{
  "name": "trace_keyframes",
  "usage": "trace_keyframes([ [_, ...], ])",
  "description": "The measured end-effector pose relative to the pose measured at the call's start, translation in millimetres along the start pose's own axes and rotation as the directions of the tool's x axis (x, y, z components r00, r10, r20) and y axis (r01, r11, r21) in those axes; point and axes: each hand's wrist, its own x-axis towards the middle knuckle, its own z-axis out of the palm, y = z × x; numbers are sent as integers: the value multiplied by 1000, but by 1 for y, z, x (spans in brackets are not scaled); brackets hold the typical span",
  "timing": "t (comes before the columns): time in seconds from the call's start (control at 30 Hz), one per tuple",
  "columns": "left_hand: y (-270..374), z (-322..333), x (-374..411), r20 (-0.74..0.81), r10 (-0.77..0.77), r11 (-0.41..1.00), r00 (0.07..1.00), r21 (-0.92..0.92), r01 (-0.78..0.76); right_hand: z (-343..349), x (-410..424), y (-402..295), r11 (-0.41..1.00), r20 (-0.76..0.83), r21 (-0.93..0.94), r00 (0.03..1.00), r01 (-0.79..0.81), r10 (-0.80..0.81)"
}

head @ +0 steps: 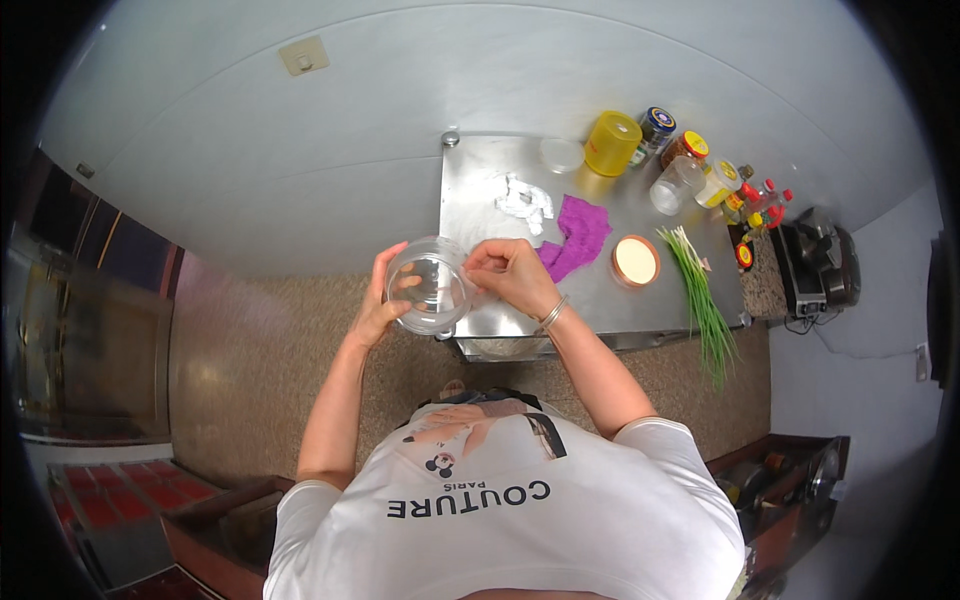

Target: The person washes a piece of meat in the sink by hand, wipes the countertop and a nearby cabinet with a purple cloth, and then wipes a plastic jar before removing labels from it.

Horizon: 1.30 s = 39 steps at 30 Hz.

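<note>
My left hand [375, 311] holds a clear plastic jar [439, 289] tilted beside the left edge of the steel table, its fingers showing through the wall. The jar looks see-through, with nothing visible inside. At its right side, the thumb and fingers of my right hand [521, 274] are pinched together against or very near the jar. Whether something thin is between those fingertips cannot be made out. Just past the right hand lies a crumpled purple cloth [586, 229], with a crumpled whitish cloth or wrap [525, 201] to its left.
On the steel table [600, 307] stand a round container with a cream-coloured top [636, 261], a bunch of green onions [697, 289] overhanging the front edge, a yellow tub [613, 144], a clear cup [676, 185] and a translucent lid [562, 155]. Several jars and bottles line the wall.
</note>
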Motion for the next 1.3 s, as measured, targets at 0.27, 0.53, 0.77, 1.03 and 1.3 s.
trace_keyframes([
  [0.27, 29, 3, -5, 43, 1, 907, 999, 421, -19, 9, -7, 0, 999, -40, -23, 999, 30, -31],
  [0.53, 50, 13, 3, 273, -52, 642, 961, 746, -177, 15, -7, -17, 921, 176, -288, 960, 263, -219],
  [0.77, 52, 13, 11, 273, -153, 618, 950, 776, -123, 11, -1, -14, 768, 288, -420, 873, 484, -394],
  [1.03, 45, 9, 50, 256, -221, 661, 941, 749, -48, -6, 10, 17, 982, 153, -117, 980, 147, -128],
  [1.3, 4, -11, 80, 175, -126, 946, 976, 316, 65, -12, 18, 56, 997, -80, 38, 994, 71, -68],
])
